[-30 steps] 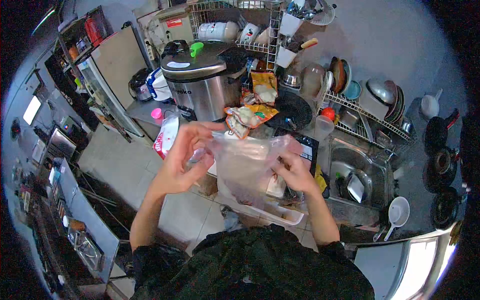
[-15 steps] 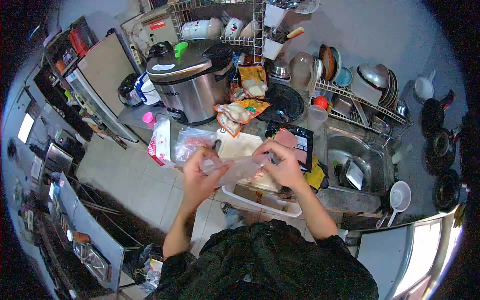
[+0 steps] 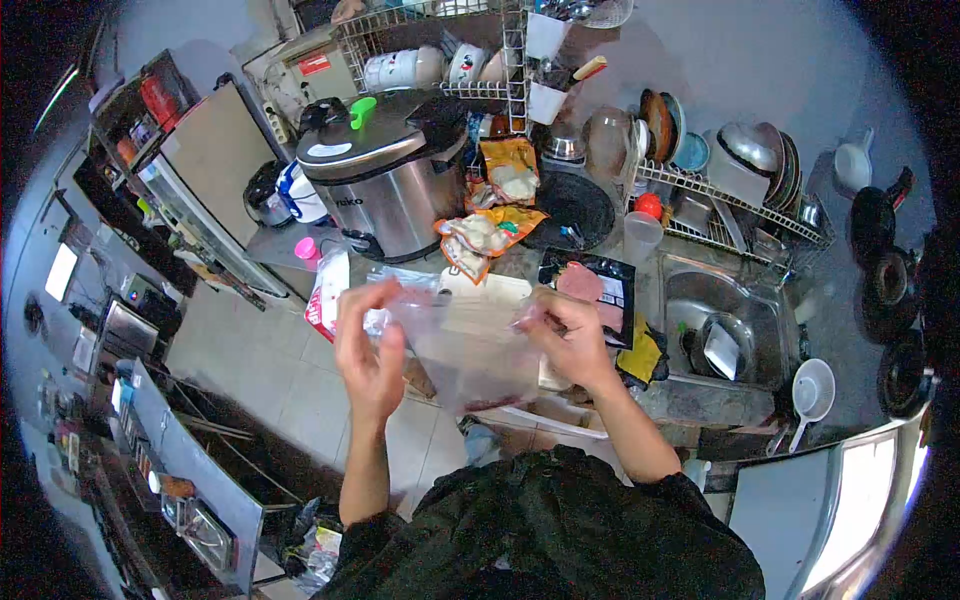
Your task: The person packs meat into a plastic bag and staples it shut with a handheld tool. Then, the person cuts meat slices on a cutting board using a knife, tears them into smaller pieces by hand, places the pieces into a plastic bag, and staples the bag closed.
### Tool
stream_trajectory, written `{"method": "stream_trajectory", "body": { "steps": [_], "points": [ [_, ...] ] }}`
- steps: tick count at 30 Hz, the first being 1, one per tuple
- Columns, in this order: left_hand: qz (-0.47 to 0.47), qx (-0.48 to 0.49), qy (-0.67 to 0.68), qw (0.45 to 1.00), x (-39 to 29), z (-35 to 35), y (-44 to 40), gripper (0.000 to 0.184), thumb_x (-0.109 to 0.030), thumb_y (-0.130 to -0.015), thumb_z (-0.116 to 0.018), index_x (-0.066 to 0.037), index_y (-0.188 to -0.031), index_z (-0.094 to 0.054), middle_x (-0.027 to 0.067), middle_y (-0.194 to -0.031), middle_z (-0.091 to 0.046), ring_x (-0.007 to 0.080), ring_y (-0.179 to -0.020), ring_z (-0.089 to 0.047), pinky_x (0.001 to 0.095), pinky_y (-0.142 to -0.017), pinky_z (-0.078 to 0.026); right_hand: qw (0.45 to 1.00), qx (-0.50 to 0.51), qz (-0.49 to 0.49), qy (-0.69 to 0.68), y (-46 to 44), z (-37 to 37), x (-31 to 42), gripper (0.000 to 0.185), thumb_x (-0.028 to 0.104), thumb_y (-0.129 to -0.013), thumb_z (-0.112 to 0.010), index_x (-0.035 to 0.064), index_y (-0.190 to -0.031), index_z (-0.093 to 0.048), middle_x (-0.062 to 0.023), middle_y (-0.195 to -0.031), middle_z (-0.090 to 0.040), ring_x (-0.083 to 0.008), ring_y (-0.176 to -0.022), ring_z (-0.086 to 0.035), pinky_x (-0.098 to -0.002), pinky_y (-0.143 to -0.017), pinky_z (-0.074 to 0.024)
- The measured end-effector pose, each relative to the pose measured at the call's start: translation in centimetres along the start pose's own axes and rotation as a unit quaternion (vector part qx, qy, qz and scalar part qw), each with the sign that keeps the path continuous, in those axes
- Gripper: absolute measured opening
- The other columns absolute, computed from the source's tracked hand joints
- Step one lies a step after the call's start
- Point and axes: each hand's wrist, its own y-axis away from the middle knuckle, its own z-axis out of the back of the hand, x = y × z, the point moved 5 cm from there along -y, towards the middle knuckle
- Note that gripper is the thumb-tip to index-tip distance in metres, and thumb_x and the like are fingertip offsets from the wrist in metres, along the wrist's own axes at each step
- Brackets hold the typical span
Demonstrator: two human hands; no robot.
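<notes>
A clear plastic bag [image 3: 475,350] hangs spread out in front of me, see-through and slightly blurred. My right hand [image 3: 570,340] pinches its upper right edge between thumb and fingers. At the upper left corner of the bag is my left hand [image 3: 368,345], thumb and fingers apart, fingertips touching or very close to the plastic. Behind the bag, partly hidden, lies a cream-coloured tray [image 3: 487,284] on the counter. To its right is a black package [image 3: 617,272] with round pink slices [image 3: 578,283] on it. A white and red packet [image 3: 328,290] stands left of the bag.
A large steel rice cooker [image 3: 385,190] stands at the back left. Opened orange food bags [image 3: 490,235] lie beside it, near a round black tray [image 3: 570,210]. On the right are a sink [image 3: 735,277], a dish rack [image 3: 720,215] and a yellow cloth [image 3: 640,355].
The bag has gone from bunched between both hands to spread and hanging lower. My left hand has moved up and left, its fingers loosening. My view has shifted slightly.
</notes>
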Motion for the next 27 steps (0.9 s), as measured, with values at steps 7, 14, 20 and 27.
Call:
{"method": "stream_trajectory", "body": {
  "steps": [7,14,20,27],
  "points": [
    [-0.066,0.335,-0.086,0.936,-4.6,-4.4,-3.3,0.037,-0.013,-0.079,-0.081,-0.006,-0.113,-0.067,0.0118,-0.101,-0.067,0.0307,-0.096,-0.064,0.0412,-0.088,-0.049,0.995,0.059,0.042,0.062,0.0,-0.8,0.2,0.022,0.009,-0.08,-0.082,-0.0015,-0.086,-0.063,-0.0039,-0.078,-0.063,-0.0103,-0.071,-0.055,-0.0288,-0.062,-0.0433],
    [-0.089,0.336,-0.039,0.937,-5.8,-6.8,-4.9,0.014,-0.003,-0.085,-0.073,-0.005,-0.095,-0.064,0.0093,-0.088,-0.064,0.0268,-0.085,-0.065,0.0384,-0.077,-0.051,0.977,0.164,-0.11,0.08,1.5,0.3,-0.7,0.031,0.021,-0.079,-0.087,0.0007,-0.087,-0.064,-0.0073,-0.078,-0.062,-0.0121,-0.071,-0.056,-0.0321,-0.059,-0.0453],
    [-0.178,0.118,-0.09,0.973,-6.7,-3.8,-6.8,0.052,-0.02,-0.074,-0.084,-0.003,-0.116,-0.059,0.0122,-0.113,-0.06,0.0292,-0.107,-0.058,0.0413,-0.095,-0.046,0.993,0.097,0.011,0.07,1.4,0.4,-2.5,0.015,0.008,-0.09,-0.075,0.0006,-0.103,-0.074,-0.0071,-0.096,-0.074,-0.016,-0.094,-0.067,-0.0329,-0.087,-0.0516],
    [0.182,0.246,0.178,0.935,5.5,-6.4,1.1,0.096,-0.02,-0.076,-0.088,-0.001,-0.151,-0.031,0.0168,-0.145,-0.049,0.0279,-0.132,-0.05,0.041,-0.11,-0.04,0.986,0.118,-0.104,-0.048,0.8,1.2,-3.4,0.018,0.017,-0.095,-0.069,0.0019,-0.105,-0.072,-0.0099,-0.099,-0.074,-0.0183,-0.094,-0.069,-0.0333,-0.087,-0.0518]
  ]
}}
